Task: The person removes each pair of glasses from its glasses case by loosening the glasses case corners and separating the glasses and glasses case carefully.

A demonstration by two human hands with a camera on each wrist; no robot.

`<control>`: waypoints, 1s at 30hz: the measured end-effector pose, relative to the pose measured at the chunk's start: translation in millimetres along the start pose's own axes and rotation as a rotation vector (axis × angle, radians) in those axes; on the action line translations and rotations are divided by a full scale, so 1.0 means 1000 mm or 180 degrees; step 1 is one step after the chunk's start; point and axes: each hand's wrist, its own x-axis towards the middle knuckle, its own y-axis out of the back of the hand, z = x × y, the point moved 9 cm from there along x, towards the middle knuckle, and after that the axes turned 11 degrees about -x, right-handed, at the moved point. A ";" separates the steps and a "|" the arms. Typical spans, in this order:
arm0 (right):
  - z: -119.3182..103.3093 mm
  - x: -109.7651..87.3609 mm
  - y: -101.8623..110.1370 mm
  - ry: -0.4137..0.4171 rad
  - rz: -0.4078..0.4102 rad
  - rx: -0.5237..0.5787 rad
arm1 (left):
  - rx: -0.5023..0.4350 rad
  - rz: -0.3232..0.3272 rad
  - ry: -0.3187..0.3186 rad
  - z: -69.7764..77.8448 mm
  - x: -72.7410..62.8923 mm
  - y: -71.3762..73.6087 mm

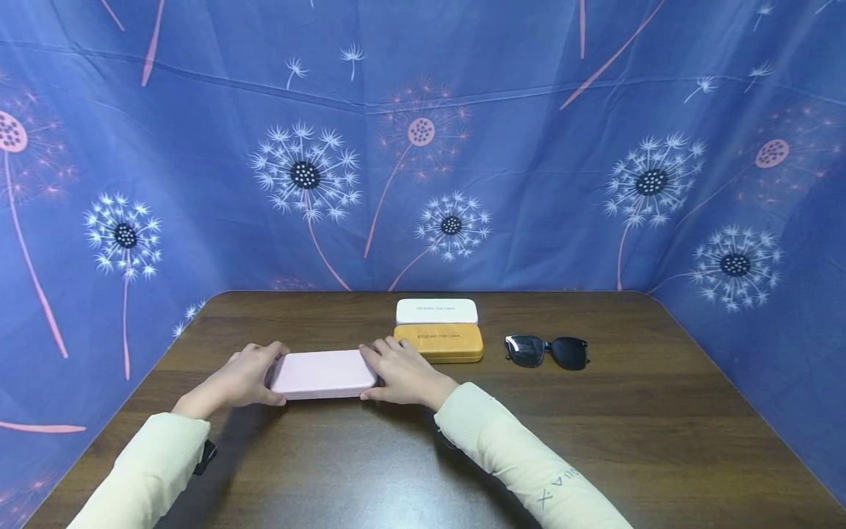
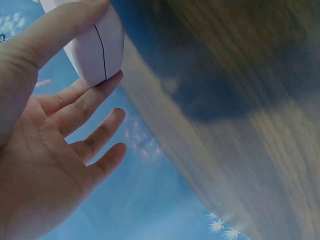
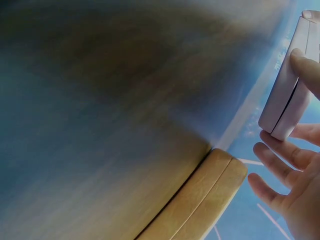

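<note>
A pale pink glasses case (image 1: 324, 373), lid closed, is held level between both hands at the left of the table. My left hand (image 1: 250, 375) grips its left end, the thumb on the near side and fingers at the far side. At the other end my right hand (image 1: 405, 373) pinches it the same way. The seam of the case (image 2: 102, 47) shows as a dark line in the left wrist view. Just behind my right fingers lies a mustard yellow glasses case (image 1: 441, 342), also seen close by in the right wrist view.
A white glasses case (image 1: 436, 310) with small lettering lies directly behind the yellow one. Black sunglasses (image 1: 547, 352) lie to the right of them. The brown wooden table (image 1: 634, 441) meets a blue dandelion-print cloth (image 1: 529, 147) at its back and sides.
</note>
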 end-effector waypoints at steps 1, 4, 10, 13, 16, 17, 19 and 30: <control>-0.001 0.003 -0.001 -0.0019 -0.0017 -0.0004 | 0.0004 -0.0005 0.0018 -0.002 0.000 0.000; -0.002 0.010 -0.003 -0.0073 -0.0057 -0.0029 | 0.0028 0.0008 0.0084 -0.009 0.002 0.002; -0.003 0.024 -0.007 -0.0167 -0.0112 -0.0115 | 0.0042 0.0044 0.0188 -0.021 0.004 0.002; -0.004 0.030 -0.008 -0.0207 -0.0137 -0.0169 | 0.0027 0.0065 0.0217 -0.026 0.005 0.002; -0.004 0.036 -0.010 -0.0254 -0.0169 -0.0228 | -0.0001 0.0093 0.0243 -0.030 0.006 0.002; -0.004 0.038 -0.011 -0.0274 -0.0188 -0.0233 | -0.0007 0.0088 0.0259 -0.031 0.007 0.002; -0.004 0.041 -0.014 -0.0310 -0.0218 -0.0248 | -0.0005 0.0082 0.0272 -0.033 0.007 0.003; -0.007 0.048 -0.026 -0.0431 -0.0479 -0.0234 | -0.0011 0.0109 0.0248 -0.039 0.010 0.002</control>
